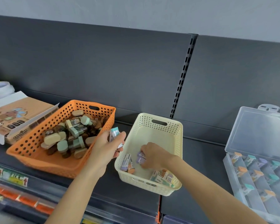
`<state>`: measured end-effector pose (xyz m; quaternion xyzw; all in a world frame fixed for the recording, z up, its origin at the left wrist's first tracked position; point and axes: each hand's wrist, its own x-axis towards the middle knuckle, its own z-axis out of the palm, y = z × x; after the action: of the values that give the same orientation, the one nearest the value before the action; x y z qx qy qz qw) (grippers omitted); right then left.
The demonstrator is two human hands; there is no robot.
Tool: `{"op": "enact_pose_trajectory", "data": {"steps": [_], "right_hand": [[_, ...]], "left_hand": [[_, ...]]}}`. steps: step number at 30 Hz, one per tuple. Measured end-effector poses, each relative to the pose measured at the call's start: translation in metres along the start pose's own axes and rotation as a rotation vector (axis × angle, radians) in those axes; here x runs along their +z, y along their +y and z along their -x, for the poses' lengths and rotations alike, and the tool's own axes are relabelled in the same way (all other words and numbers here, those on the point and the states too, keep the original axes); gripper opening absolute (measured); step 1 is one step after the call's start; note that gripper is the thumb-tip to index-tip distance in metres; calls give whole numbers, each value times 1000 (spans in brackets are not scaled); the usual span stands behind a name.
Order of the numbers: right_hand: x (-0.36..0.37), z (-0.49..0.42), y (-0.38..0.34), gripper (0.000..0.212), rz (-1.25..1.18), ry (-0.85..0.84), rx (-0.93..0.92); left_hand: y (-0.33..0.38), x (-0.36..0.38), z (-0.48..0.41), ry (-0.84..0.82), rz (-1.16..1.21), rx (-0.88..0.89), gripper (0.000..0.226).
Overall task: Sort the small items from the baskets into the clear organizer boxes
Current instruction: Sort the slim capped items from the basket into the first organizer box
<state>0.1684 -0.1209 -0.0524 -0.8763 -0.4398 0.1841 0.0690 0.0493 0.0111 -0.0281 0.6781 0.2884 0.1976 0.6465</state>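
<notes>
Both forearms (217, 188) reach over the front edge of the shelf (200, 151). Clear organizer box (257, 135), lid raised, sits at the right edge. Orange basket (44, 160) stands toward the left edge; cream basket (173, 139) stands at centre. Left hand (107, 147) hovers between the baskets, fingers curled round small packs (114, 135). Right hand (153, 156) is inside the cream basket, fingers pinching a purple pack (141, 157) near its floor.

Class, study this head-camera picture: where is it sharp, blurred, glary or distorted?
Head view: sharpest at centre, where the left hand holds small boxes and the right hand pinches a purple box in the cream basket; the shelf labels at lower left are smeared; pale glare veils the clear organizer lid; the back panel runs slanted, probably from the wide lens and head tilt.
</notes>
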Motion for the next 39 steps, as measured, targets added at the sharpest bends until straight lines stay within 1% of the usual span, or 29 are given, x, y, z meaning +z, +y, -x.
{"op": "enact_pose_trajectory", "data": {"steps": [5,7,10,13,14,16,21,25,27,30,34,37,39], "right_hand": [[1,-2,-1,20,-140,98,101],[-3,-2,-1,15,-280,129,123],[-16,5,1,9,-722,161,206],[-27,17,4,17,-1258,209,260],[-30,20,4,17,-1383,227,268],[-35,28,6,17,-1521,284,286],[-38,56,12,12,-1644,497,328],[-34,80,24,9,-1782,659,383],[-32,94,29,4,-1829,724,404],[-28,120,39,5,-1869,813,432],[-26,160,63,6,-1927,970,439],[-28,189,85,4,-1924,1072,480],[-30,207,101,5,-1911,1099,496]], "left_hand": [[1,2,0,-22,-6,5,26],[2,2,0,-28,-20,6,27],[6,6,-1,-40,-10,3,25],[11,16,-1,-86,56,-33,26],[14,20,-1,-117,86,-52,28],[17,29,-2,-188,139,-90,31],[23,52,-2,-309,254,-156,30],[23,76,-3,-376,312,-249,15],[21,88,-1,-405,323,-278,12],[19,109,7,-470,308,-276,12],[22,141,25,-573,273,-217,15],[28,169,40,-586,282,-211,15],[32,189,52,-580,282,-220,15]]}}
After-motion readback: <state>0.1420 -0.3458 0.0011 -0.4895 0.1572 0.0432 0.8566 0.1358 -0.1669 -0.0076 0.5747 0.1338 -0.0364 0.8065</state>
